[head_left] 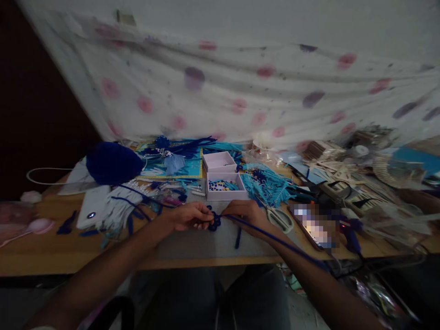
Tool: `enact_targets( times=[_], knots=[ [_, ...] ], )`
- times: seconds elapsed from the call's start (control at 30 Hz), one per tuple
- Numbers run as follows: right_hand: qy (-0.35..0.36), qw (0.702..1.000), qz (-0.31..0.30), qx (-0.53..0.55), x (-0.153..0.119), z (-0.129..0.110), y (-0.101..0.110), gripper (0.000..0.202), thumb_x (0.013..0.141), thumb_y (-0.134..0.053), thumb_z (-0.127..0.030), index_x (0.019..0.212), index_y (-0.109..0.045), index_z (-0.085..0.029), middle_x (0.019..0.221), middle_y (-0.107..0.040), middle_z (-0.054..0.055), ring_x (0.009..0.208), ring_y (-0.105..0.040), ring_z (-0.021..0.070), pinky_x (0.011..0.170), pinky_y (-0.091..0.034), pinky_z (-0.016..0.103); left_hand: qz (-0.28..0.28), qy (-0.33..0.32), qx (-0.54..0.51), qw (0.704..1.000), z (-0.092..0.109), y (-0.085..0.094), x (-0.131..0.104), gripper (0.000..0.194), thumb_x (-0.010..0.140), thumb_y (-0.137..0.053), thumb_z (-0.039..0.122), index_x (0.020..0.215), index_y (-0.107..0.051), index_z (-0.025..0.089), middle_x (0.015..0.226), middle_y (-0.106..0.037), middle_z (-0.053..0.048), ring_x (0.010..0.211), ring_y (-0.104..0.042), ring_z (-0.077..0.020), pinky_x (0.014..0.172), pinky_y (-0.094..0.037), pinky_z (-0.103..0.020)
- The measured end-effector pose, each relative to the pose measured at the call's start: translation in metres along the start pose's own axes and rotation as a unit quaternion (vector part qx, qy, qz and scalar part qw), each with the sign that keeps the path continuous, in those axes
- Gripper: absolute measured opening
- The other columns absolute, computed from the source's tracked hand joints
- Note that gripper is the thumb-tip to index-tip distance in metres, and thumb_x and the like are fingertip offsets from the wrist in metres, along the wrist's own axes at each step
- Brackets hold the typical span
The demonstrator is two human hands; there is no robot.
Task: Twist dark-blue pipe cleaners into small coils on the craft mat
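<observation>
A looped dark-blue cord piece (pixel 215 222) is held between both hands, above the grey mat (pixel 192 243). It is pinched by the bent fingers of the left hand (pixel 194 216); by the right hand (pixel 244 215), knuckles up, a blue cord (pixel 268 233) is gripped. Both forearms are angled inward. No writing can be made out.

Nearer than the bead box (pixel 225 196), the left hand (pixel 192 216) pinched a blue looped piece (pixel 215 223), the right hand (pixel 245 213) a blue cord (pixel 271 237); scissors (pixel 271 212) lay right of the box.
</observation>
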State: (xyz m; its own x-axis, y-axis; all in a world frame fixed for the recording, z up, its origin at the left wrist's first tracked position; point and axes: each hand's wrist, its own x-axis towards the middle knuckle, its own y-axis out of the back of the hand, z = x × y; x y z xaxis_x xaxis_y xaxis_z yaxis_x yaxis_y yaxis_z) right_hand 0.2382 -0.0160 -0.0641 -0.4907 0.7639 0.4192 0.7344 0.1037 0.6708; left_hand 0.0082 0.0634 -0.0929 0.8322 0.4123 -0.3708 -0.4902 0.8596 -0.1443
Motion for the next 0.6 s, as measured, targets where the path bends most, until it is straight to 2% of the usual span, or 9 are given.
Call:
enact_targets(
  times=[0.07, 0.1, 0.17, 0.27, 0.33, 0.37, 0.43, 0.53, 0.6],
  knots=[
    [-0.062, 0.998, 0.023, 0.012, 0.0, 0.002, -0.003, 0.03, 0.097, -0.058, -0.04, 0.09, -0.078, -0.018, 0.084, -0.076, 0.008, 0.076, -0.07, 0.0187, 0.071, -0.052, 0.027, 0.089, -0.09, 0.086, 0.988, -0.005, 0.001, 0.003, 0.035, 0.08, -0.073, 0.048, 0.075, -0.07, 0.013, 0.062, -0.067, -0.004, 0.046, -0.053, -0.01, 0.044, -0.041, -0.02],
    [-0.113, 0.993, 0.039, 0.025, 0.001, 0.003, -0.005, 0.03, 0.094, -0.062, -0.042, 0.086, -0.077, -0.018, 0.077, -0.075, 0.006, 0.067, -0.069, 0.0178, 0.065, -0.051, 0.027, 0.151, -0.164, 0.156, 0.962, -0.008, 0.001, 0.004, 0.033, 0.084, -0.07, 0.046, 0.08, -0.072, 0.013, 0.069, -0.071, -0.006, 0.053, -0.06, -0.0128, 0.05, -0.047, -0.023],
    [-0.213, 0.972, 0.059, 0.075, 0.004, 0.008, -0.009, 0.033, 0.086, -0.069, -0.047, 0.076, -0.075, -0.017, 0.059, -0.068, 0.002, 0.048, -0.06, 0.0147, 0.05, -0.045, 0.025, 0.246, -0.33, 0.318, 0.854, -0.016, 0.003, 0.007, 0.027, 0.09, -0.065, 0.041, 0.094, -0.076, 0.016, 0.084, -0.076, -0.008, 0.073, -0.069, -0.0179, 0.066, -0.056, -0.028],
    [-0.294, 0.935, 0.059, 0.188, 0.009, 0.016, -0.014, 0.038, 0.072, -0.079, -0.053, 0.065, -0.07, -0.016, 0.053, -0.063, 0.0, 0.036, -0.051, 0.0105, 0.038, -0.036, 0.022, 0.259, -0.489, 0.505, 0.662, -0.024, 0.007, 0.009, 0.022, 0.096, -0.058, 0.028, 0.107, -0.075, 0.019, 0.094, -0.077, -0.008, 0.087, -0.072, -0.0182, 0.081, -0.058, -0.031],
    [-0.309, 0.916, 0.057, 0.248, 0.012, 0.019, -0.015, 0.039, 0.066, -0.083, -0.053, 0.065, -0.07, -0.016, 0.06, -0.067, 0.001, 0.036, -0.05, 0.0089, 0.037, -0.034, 0.022, 0.253, -0.514, 0.558, 0.6, -0.027, 0.01, 0.009, 0.026, 0.099, -0.051, 0.021, 0.11, -0.074, 0.018, 0.093, -0.077, -0.009, 0.087, -0.072, -0.0173, 0.081, -0.059, -0.03],
    [-0.311, 0.91, 0.061, 0.266, 0.014, 0.019, -0.015, 0.04, 0.065, -0.084, -0.053, 0.066, -0.07, -0.015, 0.062, -0.068, 0.001, 0.036, -0.049, 0.0083, 0.037, -0.034, 0.021, 0.252, -0.511, 0.562, 0.599, -0.027, 0.01, 0.009, 0.027, 0.099, -0.049, 0.019, 0.11, -0.074, 0.017, 0.093, -0.077, -0.01, 0.088, -0.072, -0.0178, 0.081, -0.059, -0.031],
    [-0.3, 0.91, 0.077, 0.276, 0.014, 0.018, -0.015, 0.039, 0.065, -0.084, -0.053, 0.067, -0.072, -0.015, 0.062, -0.068, 0.001, 0.037, -0.049, 0.0077, 0.038, -0.035, 0.021, 0.259, -0.467, 0.524, 0.663, -0.025, 0.008, 0.009, 0.028, 0.099, -0.048, 0.021, 0.107, -0.074, 0.016, 0.094, -0.077, -0.011, 0.09, -0.071, -0.0198, 0.082, -0.059, -0.034],
    [-0.241, 0.941, 0.103, 0.217, 0.011, 0.012, -0.011, 0.038, 0.071, -0.08, -0.054, 0.073, -0.075, -0.016, 0.062, -0.067, 0.001, 0.041, -0.051, 0.0097, 0.042, -0.04, 0.022, 0.243, -0.301, 0.325, 0.863, -0.014, 0.002, 0.008, 0.023, 0.095, -0.057, 0.029, 0.093, -0.075, 0.015, 0.082, -0.075, -0.008, 0.072, -0.069, -0.0172, 0.067, -0.057, -0.029],
    [-0.17, 0.972, 0.087, 0.134, 0.006, 0.007, -0.008, 0.034, 0.082, -0.073, -0.051, 0.082, -0.077, -0.017, 0.066, -0.07, 0.003, 0.05, -0.058, 0.0131, 0.05, -0.046, 0.025, 0.158, -0.155, 0.151, 0.963, -0.005, 0.001, 0.006, 0.023, 0.087, -0.067, 0.035, 0.081, -0.073, 0.013, 0.071, -0.071, -0.005, 0.056, -0.061, -0.0124, 0.053, -0.049, -0.023]
  ],
)
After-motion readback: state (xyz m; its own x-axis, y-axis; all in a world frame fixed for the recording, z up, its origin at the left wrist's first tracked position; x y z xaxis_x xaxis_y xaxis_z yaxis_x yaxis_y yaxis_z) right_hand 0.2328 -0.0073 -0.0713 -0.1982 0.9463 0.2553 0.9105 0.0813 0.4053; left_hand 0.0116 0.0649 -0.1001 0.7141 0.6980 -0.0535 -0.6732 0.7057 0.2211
